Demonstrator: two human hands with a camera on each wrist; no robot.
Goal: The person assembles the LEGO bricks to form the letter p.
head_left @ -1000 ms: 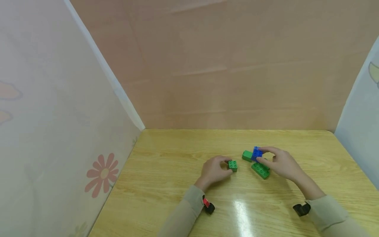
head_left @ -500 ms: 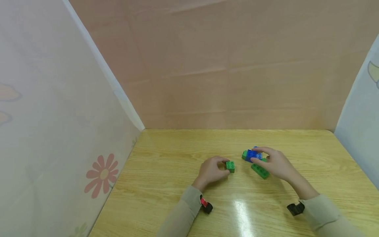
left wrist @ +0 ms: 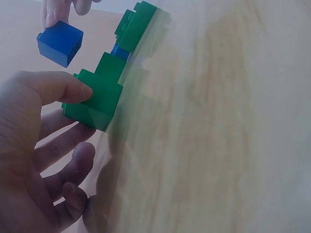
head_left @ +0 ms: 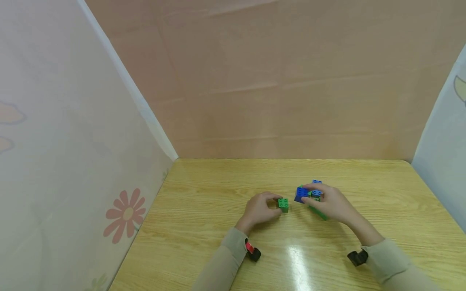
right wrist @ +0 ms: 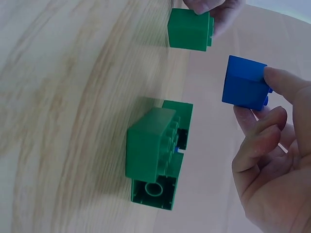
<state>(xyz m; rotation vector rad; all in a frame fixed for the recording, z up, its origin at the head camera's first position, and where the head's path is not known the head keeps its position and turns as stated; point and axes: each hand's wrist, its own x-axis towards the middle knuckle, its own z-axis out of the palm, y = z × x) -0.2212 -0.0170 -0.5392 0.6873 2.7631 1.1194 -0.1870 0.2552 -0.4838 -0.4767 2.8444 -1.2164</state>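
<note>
My left hand (head_left: pixel 257 210) pinches a small green toy brick (head_left: pixel 283 205) between thumb and finger, low over the table. In my right hand (head_left: pixel 332 204) a dark blue toy brick (head_left: pixel 301 195) is pinched, studs up; the right wrist view shows this blue brick (right wrist: pixel 245 82) raised off the tabletop. Behind and beneath the right fingers lie several more bricks, among them a lighter blue one (head_left: pixel 316 194) and a long green one (head_left: pixel 320 213). That long green brick (right wrist: pixel 150 145) stands close to other green pieces in the right wrist view. The right hand partly hides this cluster from above.
The wood-grain table (head_left: pixel 204 186) ends at a tan backdrop (head_left: pixel 276 101). A pale sheet with a pink flower (head_left: pixel 127 212) borders the left side, and another pale sheet (head_left: pixel 444 141) the right. Black cameras ride on both wrists.
My right hand has carried the dark blue brick left from the cluster, uncovering the lighter blue one. The left hand, holding the green brick, shifted slightly left, then stayed nearly still.
</note>
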